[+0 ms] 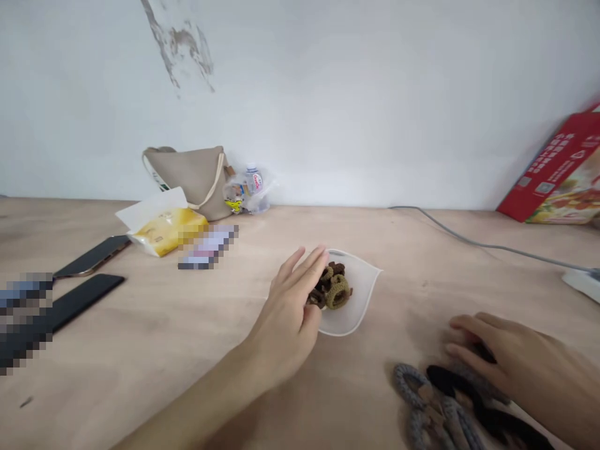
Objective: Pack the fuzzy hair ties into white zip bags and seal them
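Note:
My left hand [293, 300] rests on the left side of a small clear plastic bag [359, 300] lying flat on the wooden table [187, 350]. Its fingers are stretched out over several small brown and olive hair ties [334, 289] heaped on the bag. My right hand [510, 359] lies at the lower right with fingers curled down onto a pile of larger grey and black hair bands [440, 406]. Whether it grips one of them is hidden by the fingers.
Two dark phones [91, 256] lie at the left. A yellow packet [164, 232], a beige bag [197, 178] and a small bottle in plastic [250, 187] sit by the wall. A red box [557, 175] leans at the right, with a grey cable [478, 242] leading to a white power strip [584, 281].

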Action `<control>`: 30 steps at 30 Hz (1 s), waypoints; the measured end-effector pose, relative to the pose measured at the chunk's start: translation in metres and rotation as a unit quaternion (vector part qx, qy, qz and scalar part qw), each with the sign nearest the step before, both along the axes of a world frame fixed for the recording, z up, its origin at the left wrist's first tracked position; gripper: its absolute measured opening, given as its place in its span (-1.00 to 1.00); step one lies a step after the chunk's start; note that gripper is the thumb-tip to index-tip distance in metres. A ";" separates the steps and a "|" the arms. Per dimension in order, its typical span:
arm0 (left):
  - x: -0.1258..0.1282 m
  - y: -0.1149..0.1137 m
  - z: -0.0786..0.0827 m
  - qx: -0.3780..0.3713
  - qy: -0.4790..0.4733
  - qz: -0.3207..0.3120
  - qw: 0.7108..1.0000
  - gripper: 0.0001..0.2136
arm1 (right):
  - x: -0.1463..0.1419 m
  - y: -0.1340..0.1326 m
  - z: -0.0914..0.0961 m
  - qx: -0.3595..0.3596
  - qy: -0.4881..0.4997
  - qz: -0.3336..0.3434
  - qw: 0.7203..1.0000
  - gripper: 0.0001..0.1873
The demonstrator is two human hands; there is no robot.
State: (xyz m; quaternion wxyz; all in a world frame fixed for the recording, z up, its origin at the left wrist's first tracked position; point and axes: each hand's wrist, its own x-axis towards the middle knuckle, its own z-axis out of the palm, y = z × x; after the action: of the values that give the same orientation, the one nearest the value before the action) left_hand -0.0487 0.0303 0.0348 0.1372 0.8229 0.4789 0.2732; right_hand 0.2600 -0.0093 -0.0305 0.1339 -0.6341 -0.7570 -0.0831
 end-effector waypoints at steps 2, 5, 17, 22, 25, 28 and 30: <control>0.001 0.001 0.000 -0.002 -0.005 0.006 1.000 -0.35 | 0.005 0.005 -0.006 -0.049 0.019 -0.014 0.999 -0.70; 0.001 0.003 0.000 0.003 -0.011 0.008 1.000 -0.35 | 0.002 0.009 -0.006 -0.018 0.041 -0.023 0.999 -0.65; 0.001 0.000 0.001 -0.003 -0.009 0.002 1.000 -0.34 | -0.014 0.002 0.008 0.100 0.069 0.123 0.985 -0.83; 0.001 0.001 0.001 0.014 -0.008 -0.005 1.000 -0.36 | -0.083 0.011 0.057 0.162 0.047 0.381 0.909 -0.71; 0.000 0.002 -0.002 0.032 -0.011 -0.009 0.999 -0.37 | -0.097 0.024 0.066 0.155 -0.010 0.358 0.921 -0.72; 0.000 0.001 -0.004 0.034 -0.009 -0.010 0.999 -0.37 | -0.083 0.013 0.054 0.131 0.012 0.337 0.932 -0.70; 0.000 0.000 -0.004 0.030 -0.010 -0.008 0.999 -0.36 | -0.062 -0.005 0.037 0.130 0.017 0.314 0.940 -0.70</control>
State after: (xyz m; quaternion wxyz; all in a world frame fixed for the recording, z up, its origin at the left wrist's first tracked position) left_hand -0.0485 0.0306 0.0304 0.1189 0.8279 0.4623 0.2944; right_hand 0.1978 -0.0147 0.0066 0.2472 -0.3429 -0.8977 -0.1241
